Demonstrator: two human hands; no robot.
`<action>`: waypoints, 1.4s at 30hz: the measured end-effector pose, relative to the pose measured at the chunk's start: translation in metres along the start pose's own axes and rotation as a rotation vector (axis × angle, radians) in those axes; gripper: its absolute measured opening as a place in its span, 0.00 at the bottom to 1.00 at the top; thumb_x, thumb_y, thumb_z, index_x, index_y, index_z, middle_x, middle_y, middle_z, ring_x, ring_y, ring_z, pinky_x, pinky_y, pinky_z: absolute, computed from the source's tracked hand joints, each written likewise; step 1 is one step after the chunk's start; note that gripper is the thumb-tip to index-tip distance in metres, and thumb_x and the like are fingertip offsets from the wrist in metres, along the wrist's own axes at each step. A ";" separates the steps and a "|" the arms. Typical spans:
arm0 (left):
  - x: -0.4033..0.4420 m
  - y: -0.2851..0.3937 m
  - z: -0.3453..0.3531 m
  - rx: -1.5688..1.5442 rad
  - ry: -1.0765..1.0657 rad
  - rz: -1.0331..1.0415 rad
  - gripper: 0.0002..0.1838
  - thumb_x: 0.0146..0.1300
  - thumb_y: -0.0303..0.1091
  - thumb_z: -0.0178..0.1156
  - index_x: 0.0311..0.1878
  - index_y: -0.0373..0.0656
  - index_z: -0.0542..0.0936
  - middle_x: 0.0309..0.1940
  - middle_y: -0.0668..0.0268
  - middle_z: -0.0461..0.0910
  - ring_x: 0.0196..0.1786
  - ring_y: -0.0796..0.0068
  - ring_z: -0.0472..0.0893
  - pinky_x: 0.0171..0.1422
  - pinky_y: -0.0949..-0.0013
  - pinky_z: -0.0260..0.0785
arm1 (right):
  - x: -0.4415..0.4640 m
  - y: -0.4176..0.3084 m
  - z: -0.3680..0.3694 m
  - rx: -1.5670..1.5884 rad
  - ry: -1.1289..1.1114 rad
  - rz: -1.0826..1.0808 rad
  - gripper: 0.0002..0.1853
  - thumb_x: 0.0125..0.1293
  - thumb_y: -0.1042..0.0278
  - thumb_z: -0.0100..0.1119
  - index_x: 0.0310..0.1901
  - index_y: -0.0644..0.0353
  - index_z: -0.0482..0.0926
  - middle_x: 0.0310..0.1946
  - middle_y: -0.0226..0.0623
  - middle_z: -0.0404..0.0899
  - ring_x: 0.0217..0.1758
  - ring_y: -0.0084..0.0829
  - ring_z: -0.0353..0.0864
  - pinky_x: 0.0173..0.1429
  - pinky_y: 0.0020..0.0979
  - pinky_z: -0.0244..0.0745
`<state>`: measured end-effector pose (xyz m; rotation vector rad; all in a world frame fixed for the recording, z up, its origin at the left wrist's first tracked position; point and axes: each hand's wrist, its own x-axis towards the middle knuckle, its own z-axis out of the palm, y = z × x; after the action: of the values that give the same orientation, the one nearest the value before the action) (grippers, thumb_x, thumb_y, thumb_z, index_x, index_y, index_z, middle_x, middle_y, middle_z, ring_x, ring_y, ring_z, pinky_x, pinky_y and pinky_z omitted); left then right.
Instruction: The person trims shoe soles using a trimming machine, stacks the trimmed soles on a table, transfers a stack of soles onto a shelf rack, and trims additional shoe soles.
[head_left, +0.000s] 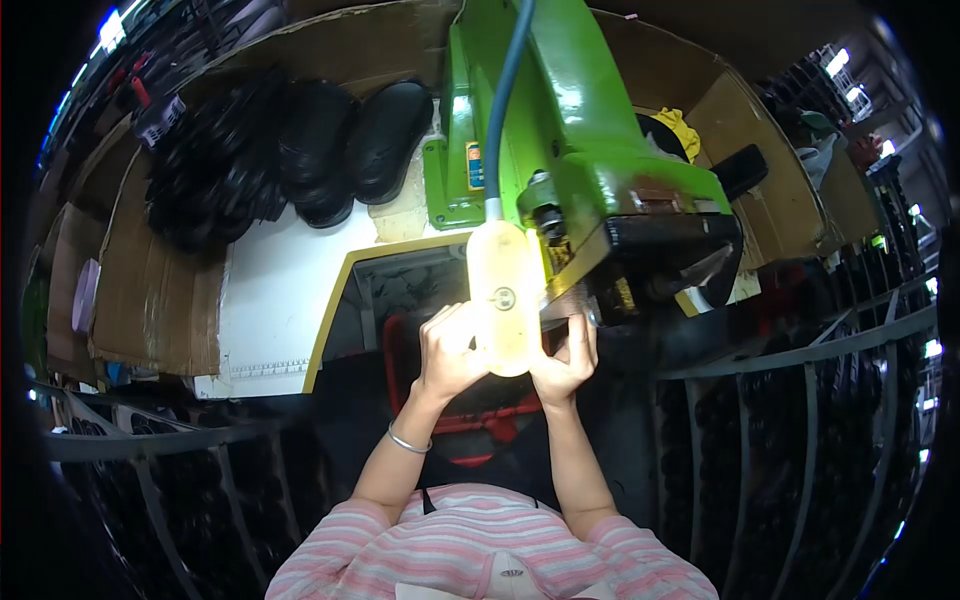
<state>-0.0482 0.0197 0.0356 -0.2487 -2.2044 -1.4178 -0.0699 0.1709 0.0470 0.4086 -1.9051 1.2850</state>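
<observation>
Both of my hands are at the working end of a green machine (590, 110), under a glowing yellow lamp (505, 335). On the lamp's left side my left hand (446, 350) has its fingers curled, partly washed out by the glare. Close to the machine's head, my right hand (568, 362) is closed, with thumb and fingers bent together. The lamp hides most of the space between the hands, so what they hold cannot be made out.
Black shoe soles (392, 140) lie in a pile at the left on a white tabletop (275, 310). Cardboard walls (170, 290) surround the table. A yellow cloth (680, 132) lies behind the machine at right. Metal racks (800, 360) flank both sides. A grey-blue cable (497, 120) runs to the lamp.
</observation>
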 end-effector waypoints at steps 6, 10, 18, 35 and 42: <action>-0.031 -0.016 0.025 -0.266 0.137 -0.167 0.11 0.53 0.23 0.70 0.38 0.38 0.79 0.34 0.65 0.80 0.37 0.73 0.80 0.47 0.72 0.72 | -0.086 0.080 0.013 0.761 -0.201 0.941 0.28 0.56 0.84 0.66 0.59 0.63 0.71 0.55 0.34 0.76 0.59 0.29 0.74 0.63 0.29 0.67; -0.045 -0.018 0.042 -0.468 0.234 -0.325 0.13 0.56 0.24 0.71 0.41 0.35 0.78 0.36 0.67 0.80 0.40 0.79 0.79 0.49 0.75 0.72 | -0.124 0.099 0.005 1.424 -0.240 1.292 0.30 0.63 0.64 0.66 0.64 0.53 0.64 0.59 0.36 0.71 0.66 0.37 0.67 0.65 0.49 0.68; -0.024 -0.009 0.050 -0.260 0.110 -0.206 0.17 0.53 0.15 0.68 0.45 0.33 0.76 0.39 0.64 0.80 0.41 0.76 0.80 0.53 0.73 0.74 | -0.056 0.112 -0.074 0.547 0.082 0.816 0.27 0.59 0.73 0.69 0.58 0.60 0.68 0.51 0.36 0.74 0.52 0.31 0.76 0.56 0.35 0.76; -0.024 0.018 -0.049 -0.704 0.378 -0.246 0.14 0.49 0.06 0.60 0.35 0.34 0.70 0.33 0.61 0.72 0.38 0.72 0.78 0.58 0.41 0.77 | 0.016 0.030 -0.060 0.347 0.018 0.286 0.36 0.49 0.81 0.75 0.58 0.66 0.64 0.55 0.46 0.71 0.53 0.37 0.77 0.56 0.35 0.78; -0.067 -0.036 -0.084 -0.893 0.376 -0.301 0.10 0.57 0.15 0.63 0.33 0.38 0.72 0.30 0.65 0.74 0.36 0.71 0.80 0.60 0.43 0.75 | -0.011 0.015 -0.017 0.560 -0.026 0.265 0.36 0.47 0.82 0.75 0.57 0.68 0.66 0.44 0.46 0.80 0.44 0.33 0.83 0.48 0.33 0.83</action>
<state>0.0203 -0.0633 0.0006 0.0626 -1.2329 -2.3255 -0.0652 0.1913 0.0323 0.4620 -1.6339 2.0049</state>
